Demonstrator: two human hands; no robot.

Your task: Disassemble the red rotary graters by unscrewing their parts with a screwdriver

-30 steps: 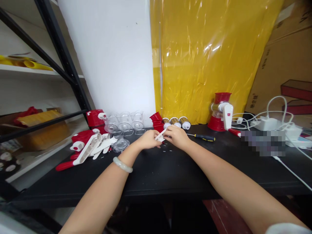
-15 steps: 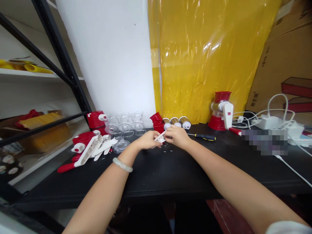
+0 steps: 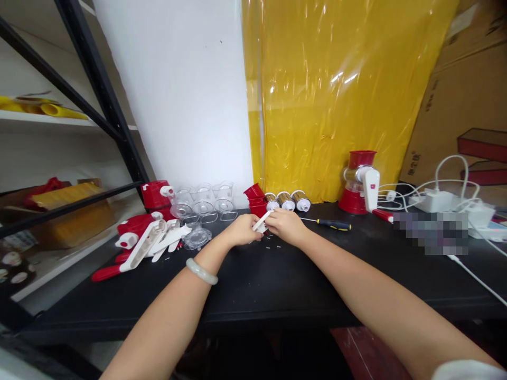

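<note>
A small white plastic part [image 3: 261,221] is between my two hands, above the black table [image 3: 253,287]. My left hand [image 3: 242,230] grips its left side with closed fingers. On its right side, the closed fingers of my right hand [image 3: 285,225] hold the same part. A few small metal pins [image 3: 273,246] lie on the table just below the hands. To the right of my right hand rests a screwdriver [image 3: 334,225] with a dark blue and yellow handle.
Red and white housings and handles [image 3: 140,245] lie at the left, beside clear cups [image 3: 204,199]. Red parts [image 3: 256,199] and metal drums [image 3: 285,200] stand behind my hands. An assembled red and white grinder [image 3: 356,184] and white chargers [image 3: 435,198] are at the right.
The white part has tilted slightly between my hands. My right hand has shifted a little, lower and to the left; both hands keep their hold.
</note>
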